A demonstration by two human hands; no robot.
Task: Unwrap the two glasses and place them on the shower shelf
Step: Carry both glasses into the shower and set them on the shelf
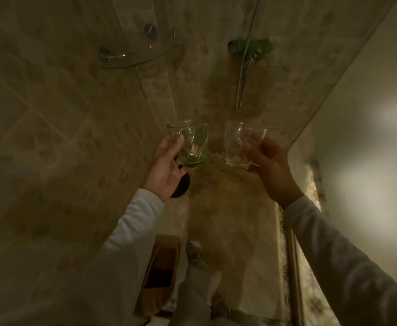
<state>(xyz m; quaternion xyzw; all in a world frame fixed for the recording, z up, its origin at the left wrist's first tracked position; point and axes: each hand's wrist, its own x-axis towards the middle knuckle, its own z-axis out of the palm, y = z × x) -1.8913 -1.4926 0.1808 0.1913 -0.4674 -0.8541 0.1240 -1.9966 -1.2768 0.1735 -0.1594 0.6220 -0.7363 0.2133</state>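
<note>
My left hand (164, 170) grips a green-tinted glass (191, 142), held upright with no wrapping on it. A dark flat piece also hangs from under that hand's palm. My right hand (270, 170) holds a clear glass (241, 144), also bare and tilted slightly. Both glasses hang side by side in mid-air, a small gap between them. The curved glass corner shelf (134, 56) is fixed to the tiled wall above and to the left of the glasses, well apart from both hands. Nothing stands on it.
A shower mixer with a green body (253, 47) and a hanging hose (241, 90) sits on the wall at upper right. A wicker basket (159, 276) stands on the floor by my feet. A glass door edge (293, 255) runs along the right.
</note>
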